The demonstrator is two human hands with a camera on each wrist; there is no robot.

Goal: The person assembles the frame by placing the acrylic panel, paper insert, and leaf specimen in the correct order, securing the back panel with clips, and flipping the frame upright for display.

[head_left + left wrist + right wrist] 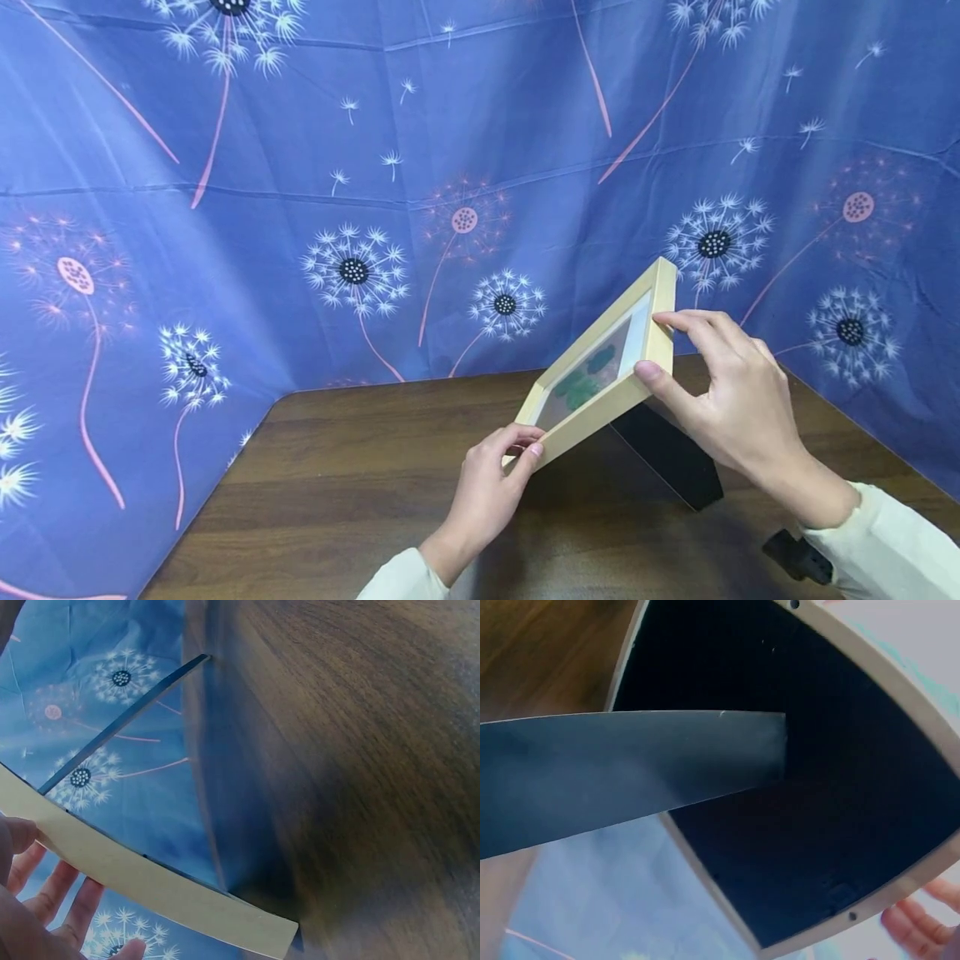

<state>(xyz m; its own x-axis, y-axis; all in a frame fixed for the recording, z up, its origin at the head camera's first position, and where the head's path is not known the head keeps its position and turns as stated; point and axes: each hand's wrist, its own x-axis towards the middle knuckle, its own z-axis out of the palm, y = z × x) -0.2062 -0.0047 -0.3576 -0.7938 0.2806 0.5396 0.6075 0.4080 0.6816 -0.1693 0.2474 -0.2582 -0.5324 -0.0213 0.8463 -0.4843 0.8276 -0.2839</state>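
Observation:
A pale wooden picture frame (pixel 600 417) is tilted above the tabletop, its glazed front facing up and left. Behind the glass a white mat surrounds a picture with dark green shapes (pixel 588 379). My left hand (pixel 487 483) grips the frame's lower left part between thumb and fingers. At the upper right, my right hand (pixel 738 400) pinches the side rail with thumb and fingertips. The right wrist view shows the black backing (pixel 855 772) and the black easel leg (pixel 645 761) swung out from it. In the head view that leg reaches down toward the table.
The dark wood-grain table (pixel 337 475) extends under both hands. Blue cloth with dandelion prints (pixel 420 167) hangs behind the table and along its sides. A black strapped device (pixel 798 557) sits at the right sleeve.

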